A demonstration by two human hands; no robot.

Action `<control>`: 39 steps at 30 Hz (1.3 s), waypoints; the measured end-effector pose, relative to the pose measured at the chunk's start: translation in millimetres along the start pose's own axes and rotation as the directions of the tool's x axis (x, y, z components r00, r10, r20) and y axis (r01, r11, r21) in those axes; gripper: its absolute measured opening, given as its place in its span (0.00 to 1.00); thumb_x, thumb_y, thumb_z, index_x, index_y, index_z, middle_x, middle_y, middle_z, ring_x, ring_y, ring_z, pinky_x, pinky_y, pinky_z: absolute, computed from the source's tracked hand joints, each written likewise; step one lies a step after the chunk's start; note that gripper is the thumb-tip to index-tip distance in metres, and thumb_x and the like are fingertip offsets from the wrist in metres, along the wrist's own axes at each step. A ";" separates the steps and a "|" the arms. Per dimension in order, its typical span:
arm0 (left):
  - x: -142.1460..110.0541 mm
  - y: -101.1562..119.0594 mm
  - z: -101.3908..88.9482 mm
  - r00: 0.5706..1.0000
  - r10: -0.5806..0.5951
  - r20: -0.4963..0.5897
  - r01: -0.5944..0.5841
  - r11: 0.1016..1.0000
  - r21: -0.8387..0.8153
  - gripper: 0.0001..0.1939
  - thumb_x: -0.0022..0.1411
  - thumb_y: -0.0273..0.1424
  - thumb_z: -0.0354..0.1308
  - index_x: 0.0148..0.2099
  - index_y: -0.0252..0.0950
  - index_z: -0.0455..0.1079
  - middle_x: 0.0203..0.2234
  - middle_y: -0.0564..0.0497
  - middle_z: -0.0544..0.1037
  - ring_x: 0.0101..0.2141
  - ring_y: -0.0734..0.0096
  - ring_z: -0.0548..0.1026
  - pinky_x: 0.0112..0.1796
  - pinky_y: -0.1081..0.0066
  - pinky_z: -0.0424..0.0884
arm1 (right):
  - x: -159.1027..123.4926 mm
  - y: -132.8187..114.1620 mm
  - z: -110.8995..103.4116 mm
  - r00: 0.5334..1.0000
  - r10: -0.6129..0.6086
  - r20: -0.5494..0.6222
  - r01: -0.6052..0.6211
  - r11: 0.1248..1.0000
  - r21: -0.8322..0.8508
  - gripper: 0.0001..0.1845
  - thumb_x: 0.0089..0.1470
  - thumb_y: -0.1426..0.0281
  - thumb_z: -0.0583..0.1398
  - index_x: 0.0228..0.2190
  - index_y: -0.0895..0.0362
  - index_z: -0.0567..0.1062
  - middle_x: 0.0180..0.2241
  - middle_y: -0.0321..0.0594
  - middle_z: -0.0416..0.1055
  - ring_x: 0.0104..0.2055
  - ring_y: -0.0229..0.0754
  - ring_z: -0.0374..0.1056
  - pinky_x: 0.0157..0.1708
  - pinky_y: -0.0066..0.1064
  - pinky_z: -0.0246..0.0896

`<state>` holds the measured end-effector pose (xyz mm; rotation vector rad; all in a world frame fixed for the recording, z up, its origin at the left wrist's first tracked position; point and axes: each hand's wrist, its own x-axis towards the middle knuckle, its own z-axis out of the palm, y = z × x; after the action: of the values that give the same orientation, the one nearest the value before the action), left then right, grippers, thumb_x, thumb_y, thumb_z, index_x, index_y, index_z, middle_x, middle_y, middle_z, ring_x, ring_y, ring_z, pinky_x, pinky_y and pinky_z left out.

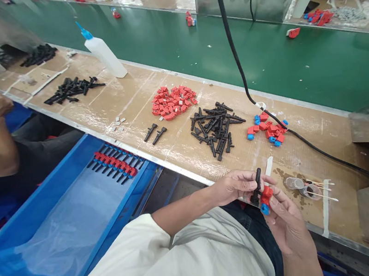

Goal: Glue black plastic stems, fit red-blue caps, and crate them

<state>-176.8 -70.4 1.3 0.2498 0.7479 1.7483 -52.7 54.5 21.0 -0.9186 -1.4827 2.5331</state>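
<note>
While the left hand (236,186) pinches a black gun-shaped part (256,189), the right hand (290,217) pinches a red-and-blue piece (266,196) close against it, over the near edge of the table (182,150); beyond lie a black pile (218,130) and a red-and-blue cluster (271,132), with cotton swabs (324,196) to the right

The left forearm (186,211) reaches rightward, its hand (237,186) palm down with thumb and fingers pinched together. The right forearm (300,266) rises from the near side; the right hand (287,222) is turned palm inward, thumb and curled fingers closed, close to the left fingertips.
</note>
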 end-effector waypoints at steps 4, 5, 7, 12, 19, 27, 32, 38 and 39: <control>-3.7 3.7 3.1 0.993 0.036 -0.110 -0.041 0.998 -0.037 0.23 0.44 0.44 0.75 0.33 0.30 0.75 0.36 0.44 0.77 0.27 0.78 0.70 0.26 0.77 0.63 | -5.4 0.6 -5.5 0.998 -0.022 -0.062 0.022 1.000 0.004 0.23 0.44 0.58 0.72 0.40 0.50 0.72 0.25 0.30 0.66 0.19 0.31 0.57 0.14 0.20 0.49; -4.6 3.2 4.2 0.993 0.024 -0.116 -0.030 0.998 -0.053 0.23 0.44 0.43 0.75 0.33 0.30 0.74 0.33 0.46 0.77 0.25 0.78 0.70 0.25 0.77 0.63 | -8.1 1.9 -6.6 0.996 -0.038 -0.084 0.039 0.999 0.011 0.23 0.45 0.58 0.72 0.40 0.49 0.72 0.24 0.29 0.66 0.18 0.31 0.56 0.13 0.20 0.48; -6.8 0.4 7.4 0.992 -0.007 -0.125 -0.005 0.995 -0.098 0.21 0.44 0.40 0.76 0.32 0.30 0.74 0.29 0.47 0.77 0.24 0.78 0.70 0.24 0.78 0.61 | -16.0 5.7 -7.7 0.989 -0.082 -0.120 0.087 0.996 0.035 0.20 0.45 0.57 0.72 0.37 0.49 0.72 0.22 0.29 0.65 0.18 0.30 0.55 0.13 0.20 0.47; -7.3 -8.8 12.8 0.986 -0.039 -0.164 0.011 0.986 -0.167 0.17 0.48 0.36 0.75 0.32 0.30 0.74 0.28 0.49 0.76 0.24 0.79 0.70 0.24 0.79 0.62 | -34.2 15.3 -7.6 0.978 -0.209 -0.018 0.210 0.971 0.116 0.18 0.50 0.53 0.68 0.33 0.53 0.74 0.19 0.29 0.60 0.17 0.31 0.53 0.14 0.22 0.46; -9.2 -4.4 26.7 0.992 -0.042 -0.118 0.018 0.980 -0.196 0.17 0.47 0.34 0.75 0.31 0.29 0.74 0.28 0.49 0.75 0.24 0.80 0.68 0.22 0.80 0.61 | -53.4 30.4 -13.3 0.927 -0.367 0.071 0.361 0.928 0.092 0.17 0.51 0.59 0.69 0.40 0.52 0.74 0.24 0.30 0.62 0.16 0.26 0.46 0.15 0.22 0.41; -10.2 -7.4 34.6 0.997 0.007 -0.080 -0.020 0.985 -0.174 0.18 0.45 0.35 0.76 0.31 0.30 0.73 0.24 0.51 0.73 0.23 0.81 0.69 0.24 0.81 0.63 | -53.8 29.0 -32.4 0.883 -0.468 0.003 0.466 0.877 -0.117 0.19 0.52 0.54 0.67 0.40 0.53 0.81 0.30 0.40 0.70 0.22 0.33 0.58 0.21 0.28 0.56; -6.0 -6.7 44.0 0.997 0.013 -0.075 -0.021 0.994 -0.109 0.21 0.43 0.35 0.76 0.35 0.28 0.75 0.22 0.52 0.73 0.23 0.80 0.71 0.20 0.82 0.58 | -55.8 17.4 -35.9 0.896 -0.405 -0.184 0.373 0.909 -0.187 0.24 0.43 0.54 0.72 0.38 0.57 0.83 0.27 0.41 0.73 0.21 0.34 0.60 0.19 0.28 0.57; -3.5 -11.4 49.3 0.996 0.013 -0.092 -0.009 0.999 0.045 0.23 0.43 0.41 0.76 0.33 0.31 0.71 0.19 0.55 0.72 0.16 0.84 0.64 0.16 0.80 0.55 | -60.1 6.3 -22.8 0.912 -0.310 -0.267 0.289 0.950 -0.117 0.25 0.42 0.54 0.73 0.38 0.59 0.83 0.22 0.40 0.71 0.20 0.35 0.61 0.14 0.26 0.55; -4.3 -11.7 49.4 0.996 0.006 -0.087 -0.001 0.998 0.062 0.23 0.44 0.42 0.75 0.32 0.31 0.70 0.19 0.54 0.72 0.16 0.84 0.65 0.16 0.80 0.54 | -60.6 5.2 -21.1 0.922 -0.290 -0.255 0.271 0.956 -0.109 0.25 0.42 0.55 0.72 0.39 0.59 0.83 0.21 0.40 0.71 0.20 0.35 0.61 0.14 0.26 0.55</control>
<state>-140.2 -55.3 33.5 0.2177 0.8664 1.7502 9.2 47.3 37.1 -0.9371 -1.5046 2.0749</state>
